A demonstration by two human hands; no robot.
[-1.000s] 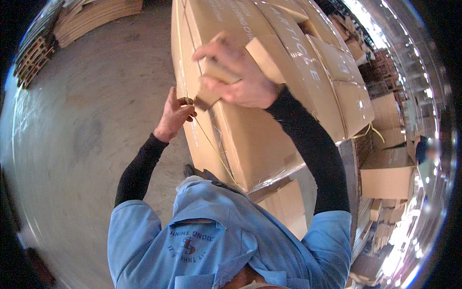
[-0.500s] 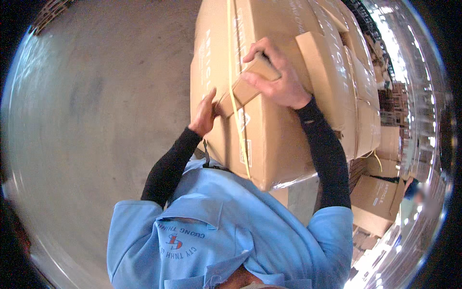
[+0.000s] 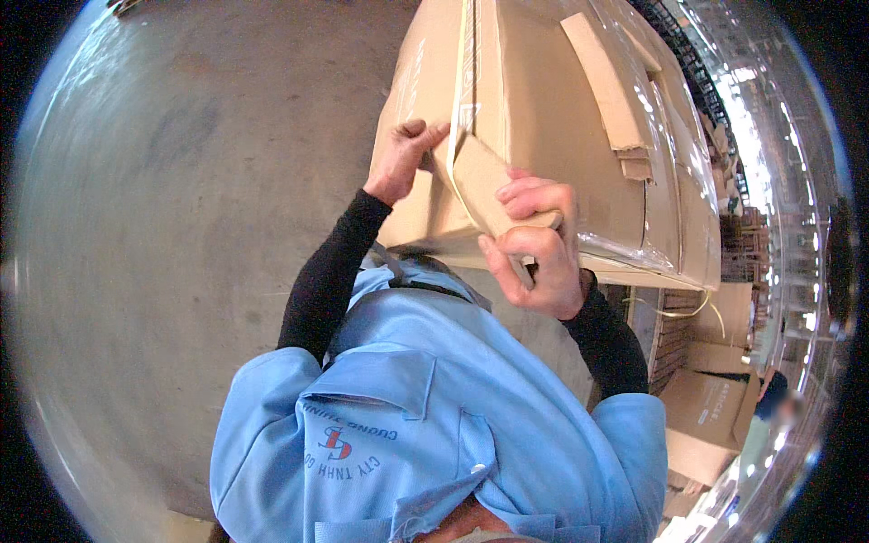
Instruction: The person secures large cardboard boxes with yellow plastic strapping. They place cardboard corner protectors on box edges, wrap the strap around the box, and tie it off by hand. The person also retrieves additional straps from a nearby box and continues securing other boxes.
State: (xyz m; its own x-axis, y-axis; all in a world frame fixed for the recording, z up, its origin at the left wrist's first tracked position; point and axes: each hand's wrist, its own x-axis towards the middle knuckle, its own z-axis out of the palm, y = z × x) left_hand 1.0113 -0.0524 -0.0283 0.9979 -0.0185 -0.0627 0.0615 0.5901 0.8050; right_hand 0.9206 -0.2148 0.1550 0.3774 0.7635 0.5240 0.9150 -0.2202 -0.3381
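In the head view, my right hand [image 3: 541,244] is closed round the near end of a folded cardboard piece [image 3: 484,176]. The piece lies slanted across the near edge of a large cardboard carton [image 3: 552,118]. A thin pale yellow strap [image 3: 463,68] runs lengthwise over the carton and crosses the cardboard piece, bowing outward there. Left of it, my left hand [image 3: 405,163] has its fingers bent, with the tips against the strap beside the far end of the cardboard piece. That grip is partly hidden.
Another folded cardboard strip [image 3: 608,86] rests on the plastic-wrapped cartons to the right. A loose strap end [image 3: 715,312] hangs at their near corner. Farther right stands another carton [image 3: 711,407], with a person [image 3: 768,421] beside it. Grey concrete floor [image 3: 226,181] spreads on the left.
My right hand has come down toward me with the cardboard piece, now tilted the other way. My left hand has risen along the strap. The cartons appear shifted in view.
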